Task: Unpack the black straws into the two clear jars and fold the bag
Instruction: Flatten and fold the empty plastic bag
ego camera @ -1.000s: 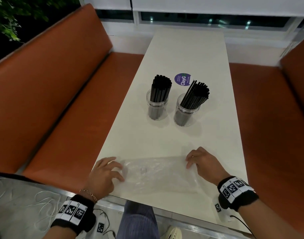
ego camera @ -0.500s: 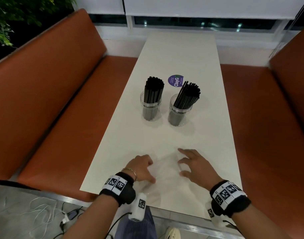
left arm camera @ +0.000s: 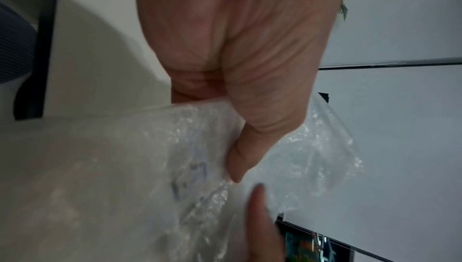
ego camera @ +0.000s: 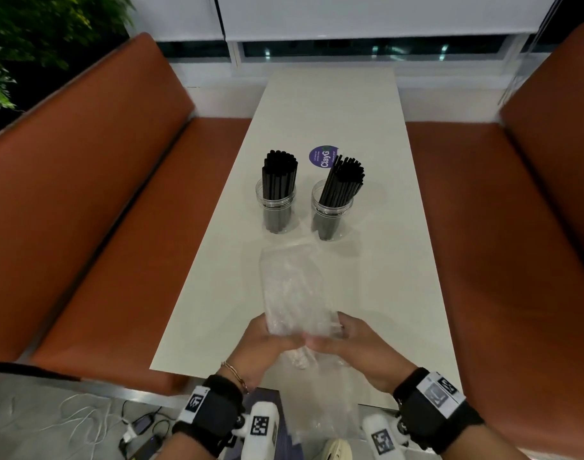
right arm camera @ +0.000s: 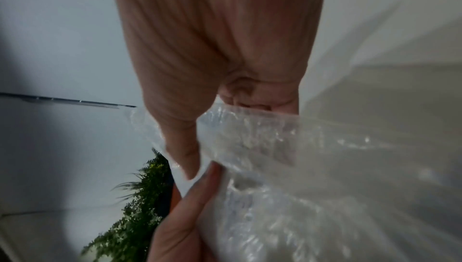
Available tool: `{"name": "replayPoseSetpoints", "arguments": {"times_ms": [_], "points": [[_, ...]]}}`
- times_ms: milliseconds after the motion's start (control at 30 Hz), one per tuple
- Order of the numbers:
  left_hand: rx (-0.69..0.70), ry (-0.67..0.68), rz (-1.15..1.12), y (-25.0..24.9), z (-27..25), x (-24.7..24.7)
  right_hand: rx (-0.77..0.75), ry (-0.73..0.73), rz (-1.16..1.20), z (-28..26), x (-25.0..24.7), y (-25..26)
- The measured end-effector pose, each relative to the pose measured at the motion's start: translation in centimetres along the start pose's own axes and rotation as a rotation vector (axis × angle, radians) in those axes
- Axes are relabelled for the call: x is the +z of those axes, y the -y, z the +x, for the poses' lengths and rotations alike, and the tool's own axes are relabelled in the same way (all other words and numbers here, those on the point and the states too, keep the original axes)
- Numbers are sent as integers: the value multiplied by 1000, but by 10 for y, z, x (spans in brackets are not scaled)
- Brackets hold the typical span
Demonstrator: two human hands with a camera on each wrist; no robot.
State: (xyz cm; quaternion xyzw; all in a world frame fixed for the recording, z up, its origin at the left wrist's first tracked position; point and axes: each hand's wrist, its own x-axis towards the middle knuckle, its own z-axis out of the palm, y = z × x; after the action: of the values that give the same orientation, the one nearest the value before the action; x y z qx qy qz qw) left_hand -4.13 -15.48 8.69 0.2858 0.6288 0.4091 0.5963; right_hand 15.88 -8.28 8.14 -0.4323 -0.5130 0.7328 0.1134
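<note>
You are looking at two clear round plastic jars, the left clear jar [ego camera: 276, 207] and the right clear jar [ego camera: 332, 215], standing side by side on one long white table [ego camera: 400, 293]. Two bundles of black straws are standing in them: an upright left bundle [ego camera: 280, 175] and a leaning right bundle [ego camera: 343, 180]; the single straws are packed too tightly for counting. One round purple sticker [ego camera: 322, 156] is lying behind the jars. You are holding one crinkled clear plastic bag [ego camera: 293, 290] with two hands, your left hand [ego camera: 260, 350] and your right hand [ego camera: 360, 351]. Two orange padded benches, a left bench [ego camera: 94, 227] and a right bench [ego camera: 502, 244], are flanking the table.
</note>
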Motion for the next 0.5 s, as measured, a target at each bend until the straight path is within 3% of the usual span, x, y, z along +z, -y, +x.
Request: {"name": "replayPoseSetpoints", "arguments": {"times_ms": [133, 233, 500], "points": [[-16, -9, -105, 3, -12, -1, -51, -41, 40, -5, -6, 3], [-3, -9, -160, 5, -15, -8, -25, 12, 111, -9, -14, 6], [185, -43, -79, -2, -20, -8, -57, -9, 49, -11, -24, 13]]}}
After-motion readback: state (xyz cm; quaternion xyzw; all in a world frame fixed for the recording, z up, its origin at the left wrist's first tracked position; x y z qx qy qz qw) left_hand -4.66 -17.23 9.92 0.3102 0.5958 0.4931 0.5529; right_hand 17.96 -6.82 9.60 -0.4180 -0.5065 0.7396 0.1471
